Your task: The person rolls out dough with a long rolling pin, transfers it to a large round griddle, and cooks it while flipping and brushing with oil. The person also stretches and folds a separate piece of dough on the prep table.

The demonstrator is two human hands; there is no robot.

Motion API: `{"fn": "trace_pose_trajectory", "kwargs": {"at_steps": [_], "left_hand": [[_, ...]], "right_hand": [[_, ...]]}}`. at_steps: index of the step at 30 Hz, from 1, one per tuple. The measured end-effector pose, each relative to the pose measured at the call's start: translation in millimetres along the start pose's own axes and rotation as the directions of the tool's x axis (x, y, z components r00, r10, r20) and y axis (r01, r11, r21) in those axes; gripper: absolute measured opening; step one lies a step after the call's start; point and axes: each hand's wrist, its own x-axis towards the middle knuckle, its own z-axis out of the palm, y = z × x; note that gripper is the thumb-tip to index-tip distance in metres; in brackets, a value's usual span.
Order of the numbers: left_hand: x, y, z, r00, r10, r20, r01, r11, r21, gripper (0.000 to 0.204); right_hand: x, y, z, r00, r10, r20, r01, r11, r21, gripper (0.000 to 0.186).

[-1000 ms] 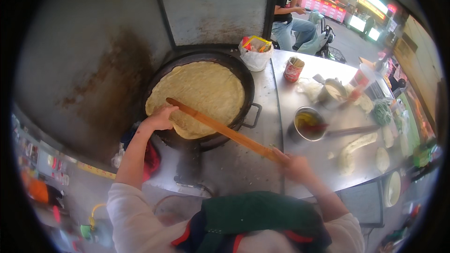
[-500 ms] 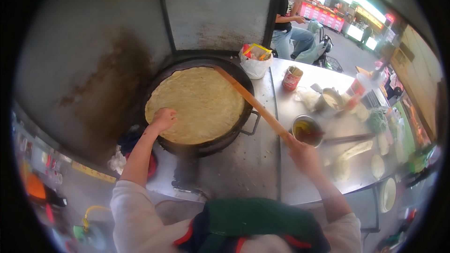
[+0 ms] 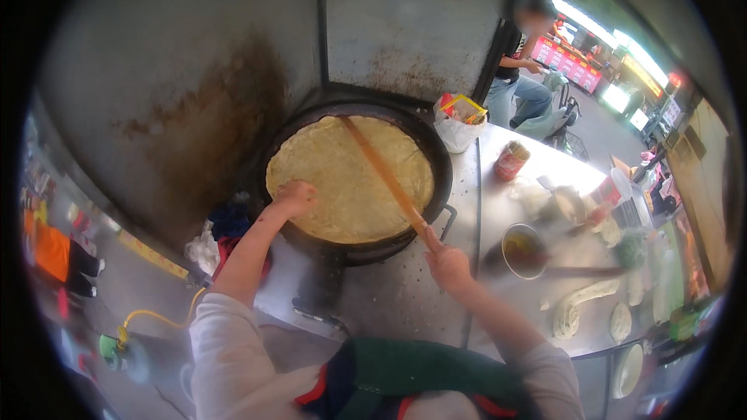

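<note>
A large round pale flatbread (image 3: 327, 148) nearly fills the wide black pan (image 3: 445, 163). Across its right part lies a long flat wooden stick (image 3: 381, 167), its far tip by the flatbread's far edge. My right hand (image 3: 450, 266) is closed round the stick's near end, just outside the pan's rim near the side handle (image 3: 449, 220). Over the left near part of the flatbread, my left hand (image 3: 297, 197) has its fingers curled together, touching or just above the surface. Whatever its fingertips hold, if anything, is hidden.
Metal walls (image 3: 420, 23) stand behind the pan. Right of it are a white bag (image 3: 461, 134), a red can (image 3: 511, 162), a metal pot (image 3: 524, 252) with a long handle, and coiled dough (image 3: 568, 319). A person (image 3: 517, 85) sits on a scooter beyond the counter.
My right hand has moved left toward the pan, and the stick has swung further across the flatbread. My left hand stays over the flatbread's left near part. The whole view has shifted.
</note>
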Motion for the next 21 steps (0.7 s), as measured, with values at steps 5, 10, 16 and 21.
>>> {"fn": "trace_pose_trajectory", "kwargs": {"at_steps": [5, 10, 16, 21], "left_hand": [[-14.0, 3.5, -11.4, 0.999, -0.045, 0.02, 0.046, 0.994, -0.096, 0.036], [-1.4, -12.4, -2.0, 0.999, 0.009, -0.051, -0.009, 1.0, 0.002, 0.036], [12.2, -1.7, -11.2, 0.997, -0.038, -0.063, 0.047, 0.989, 0.138, 0.018], [19.0, -14.6, -4.9, 0.997, -0.045, -0.065, 0.058, 0.974, 0.22, 0.015]], "right_hand": [[-18.6, -8.7, -25.2, 0.997, 0.002, 0.077, 0.0, 1.0, -0.024, 0.066], [-43.6, 29.9, -84.4, 0.999, -0.003, -0.054, 0.017, 0.968, 0.249, 0.053], [-54.9, 77.4, -131.7, 0.986, 0.021, -0.163, -0.036, 0.996, -0.085, 0.058], [-52.3, 80.3, -171.4, 0.999, -0.013, -0.047, 0.001, 0.97, -0.244, 0.06]]}}
